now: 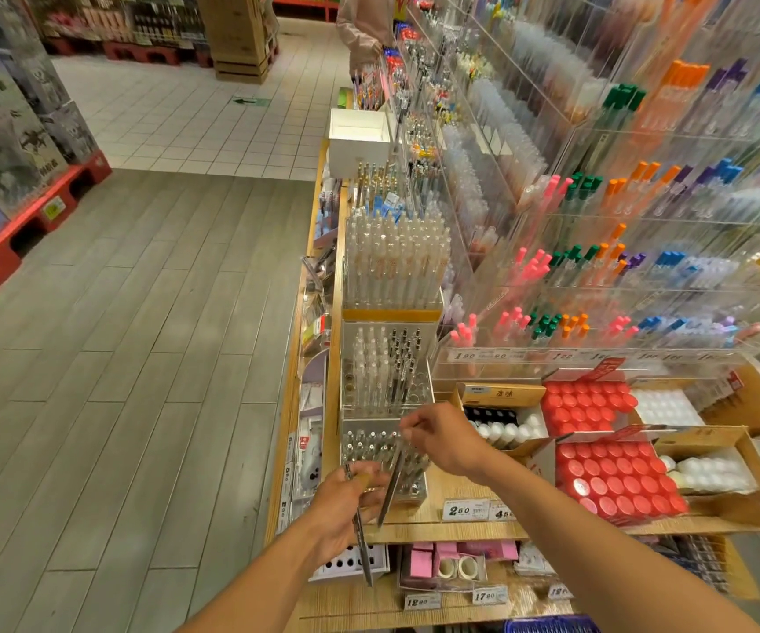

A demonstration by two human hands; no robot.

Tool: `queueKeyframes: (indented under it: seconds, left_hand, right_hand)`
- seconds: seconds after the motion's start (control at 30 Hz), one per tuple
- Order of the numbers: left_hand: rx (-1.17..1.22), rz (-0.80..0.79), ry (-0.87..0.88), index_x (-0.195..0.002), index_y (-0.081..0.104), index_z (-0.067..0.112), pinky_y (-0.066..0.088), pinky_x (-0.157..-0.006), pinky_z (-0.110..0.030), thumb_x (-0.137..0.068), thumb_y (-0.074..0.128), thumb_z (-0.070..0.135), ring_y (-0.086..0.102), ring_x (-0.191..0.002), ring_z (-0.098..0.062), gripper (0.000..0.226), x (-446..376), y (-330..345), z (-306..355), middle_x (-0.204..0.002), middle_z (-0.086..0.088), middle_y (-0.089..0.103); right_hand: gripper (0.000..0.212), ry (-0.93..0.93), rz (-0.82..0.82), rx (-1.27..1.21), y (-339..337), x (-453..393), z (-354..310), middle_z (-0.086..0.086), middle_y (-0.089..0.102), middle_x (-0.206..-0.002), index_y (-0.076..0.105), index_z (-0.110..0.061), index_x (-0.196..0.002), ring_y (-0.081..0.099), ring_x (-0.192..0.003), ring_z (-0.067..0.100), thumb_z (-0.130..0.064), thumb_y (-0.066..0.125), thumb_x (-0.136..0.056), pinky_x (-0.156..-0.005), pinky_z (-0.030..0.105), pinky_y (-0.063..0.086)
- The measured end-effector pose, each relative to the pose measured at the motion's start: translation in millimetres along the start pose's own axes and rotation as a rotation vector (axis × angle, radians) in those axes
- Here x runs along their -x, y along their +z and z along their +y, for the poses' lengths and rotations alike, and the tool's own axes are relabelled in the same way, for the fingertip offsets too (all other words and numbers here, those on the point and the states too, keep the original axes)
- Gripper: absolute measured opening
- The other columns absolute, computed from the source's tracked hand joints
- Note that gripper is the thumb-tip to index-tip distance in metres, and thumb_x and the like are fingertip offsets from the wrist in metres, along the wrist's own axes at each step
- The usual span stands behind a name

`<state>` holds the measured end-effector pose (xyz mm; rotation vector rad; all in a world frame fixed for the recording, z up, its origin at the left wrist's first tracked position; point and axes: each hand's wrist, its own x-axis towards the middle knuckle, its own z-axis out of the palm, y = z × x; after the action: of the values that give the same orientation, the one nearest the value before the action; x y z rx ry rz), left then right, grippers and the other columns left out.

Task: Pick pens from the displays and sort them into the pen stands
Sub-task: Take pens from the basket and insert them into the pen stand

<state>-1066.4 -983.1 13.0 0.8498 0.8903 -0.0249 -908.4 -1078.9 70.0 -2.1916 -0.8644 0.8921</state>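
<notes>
Wooden shelf (469, 488) (pen-crowded) borders a grey plank floor (140, 358).

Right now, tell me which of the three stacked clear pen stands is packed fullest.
The top stand, crammed with clear pens. The middle stand has empty holes along its left side; the bottom stand, nearest both hands, has gaps too.

Red-capped jars (611, 484), clear pen stand (385, 454), grey plank floor (140, 358).

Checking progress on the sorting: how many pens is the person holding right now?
2: one pen gripped in the left hand, one pen pinched by the right hand over the nearest stand. More may be hidden.
</notes>
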Motion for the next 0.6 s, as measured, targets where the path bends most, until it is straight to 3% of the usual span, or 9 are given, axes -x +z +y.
queueKeyframes:
  seconds: [0.2,0.27,0.33,0.4,0.47,0.53,0.6]
  left_hand:
    - [-0.255,0.041,0.039,-0.111,0.061,0.008,0.043,-0.095,-0.039,-0.105,0.044,0.024,0.058,-0.091,-0.016,0.024,3.6,-3.3,-1.1,-0.111,-0.005,0.071]
    - [-0.347,0.031,0.05,-0.109,0.06,0.004,0.032,-0.11,-0.045,-0.105,0.041,0.034,0.048,-0.104,-0.013,0.036,3.8,-2.6,-0.6,-0.112,0.004,0.063]
    - [-0.409,0.032,0.07,-0.109,0.058,0.003,0.027,-0.114,-0.048,-0.105,0.036,0.039,0.042,-0.113,-0.013,0.042,3.5,-3.5,-0.4,-0.108,0.009,0.056]
    - [-0.451,0.045,0.094,-0.11,0.055,0.01,0.031,-0.111,-0.048,-0.104,0.036,0.041,0.045,-0.118,-0.018,0.037,2.1,-5.7,-1.3,-0.113,0.0,0.057]
    - [-0.502,0.053,0.116,-0.109,0.053,0.013,0.043,-0.1,-0.044,-0.103,0.038,0.042,0.044,-0.119,-0.02,0.033,2.7,-8.2,-1.2,-0.127,-0.002,0.054]
    - [-0.555,0.054,0.147,-0.106,0.051,0.014,0.045,-0.092,-0.038,-0.101,0.042,0.041,0.044,-0.122,-0.023,0.028,3.7,-10.3,-0.3,-0.137,-0.003,0.048]
    - [-0.595,0.067,0.176,-0.101,0.048,0.015,0.04,-0.103,-0.044,-0.101,0.046,0.036,0.042,-0.13,-0.027,0.021,2.7,-12.0,0.5,-0.142,-0.006,0.046]
  right_hand:
    - [0.016,-0.197,0.172,0.096,-1.0,4.9,15.0,-0.016,0.057,-0.075,0.065,-0.011,-0.107,0.053,-0.058,-0.003,-0.008,0.053,-0.097,-0.055,0.011,0.042]
    - [0.018,-0.242,0.194,0.162,3.2,5.4,18.8,-0.011,0.061,-0.09,0.065,-0.011,-0.109,0.055,-0.071,-0.006,-0.008,0.052,-0.097,-0.063,0.007,0.041]
    - [0.02,-0.271,0.183,0.238,7.5,4.6,22.5,-0.004,0.063,-0.107,0.064,-0.014,-0.113,0.059,-0.09,0.004,-0.011,0.051,-0.098,-0.076,0.011,0.045]
    - [0.022,-0.295,0.16,0.309,13.2,3.7,26.6,-0.003,0.062,-0.114,0.063,-0.015,-0.116,0.058,-0.102,0.011,-0.011,0.05,-0.098,-0.086,0.02,0.047]
    - [0.025,-0.336,0.14,0.392,19.8,3.4,30.7,-0.002,0.061,-0.117,0.062,-0.014,-0.119,0.057,-0.107,0.012,-0.007,0.052,-0.097,-0.092,0.022,0.046]
    - [0.032,-0.378,0.145,0.471,25.9,3.1,34.1,-0.002,0.06,-0.118,0.06,-0.016,-0.121,0.057,-0.108,0.013,-0.001,0.056,-0.093,-0.094,0.022,0.047]
    - [0.037,-0.399,0.164,0.501,30.1,3.1,35.8,-0.002,0.06,-0.117,0.06,-0.017,-0.122,0.058,-0.106,0.015,0.003,0.057,-0.09,-0.094,0.025,0.048]
